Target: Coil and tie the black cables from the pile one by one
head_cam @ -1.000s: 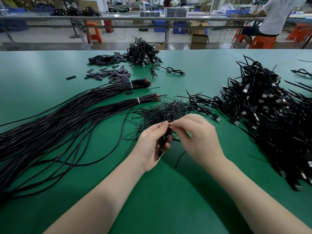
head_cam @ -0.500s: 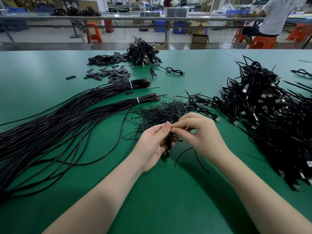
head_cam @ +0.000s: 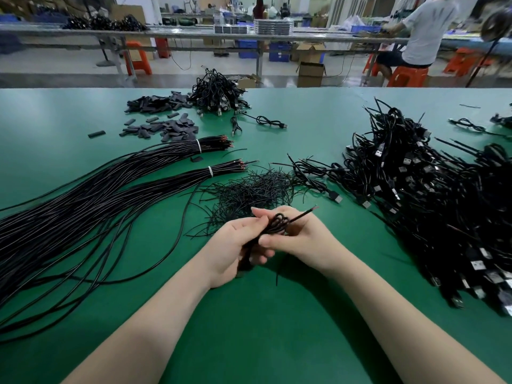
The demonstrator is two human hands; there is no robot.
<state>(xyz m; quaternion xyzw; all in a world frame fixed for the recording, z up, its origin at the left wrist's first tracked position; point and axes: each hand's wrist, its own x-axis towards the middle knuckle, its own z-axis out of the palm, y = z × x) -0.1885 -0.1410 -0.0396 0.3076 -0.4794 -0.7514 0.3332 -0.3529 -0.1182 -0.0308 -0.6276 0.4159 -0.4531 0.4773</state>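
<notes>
Both hands hold one coiled black cable [head_cam: 277, 224] just above the green table [head_cam: 277, 328], in front of me. My left hand [head_cam: 235, 248] grips the lower part of the coil. My right hand [head_cam: 299, 236] holds its upper part, thumb pressed across it. A stripped cable end [head_cam: 307, 213] sticks out up and to the right. A thin black tie tail [head_cam: 277, 273] hangs down below the hands. Long straight black cables [head_cam: 83, 206] lie in two banded bundles at the left. A loose heap of short black ties [head_cam: 255, 189] lies just beyond my hands.
A large pile of coiled USB cables [head_cam: 429, 203] fills the right side. A smaller cable heap [head_cam: 219, 92] and flat black sleeves [head_cam: 166, 126] lie at the far middle. Past the table's edge stand benches, orange stools and a seated person [head_cam: 424, 31].
The hands have dropped slightly toward me and turned the coil. The stripped cable end now points up to the right, and the right thumb lies across the coil.
</notes>
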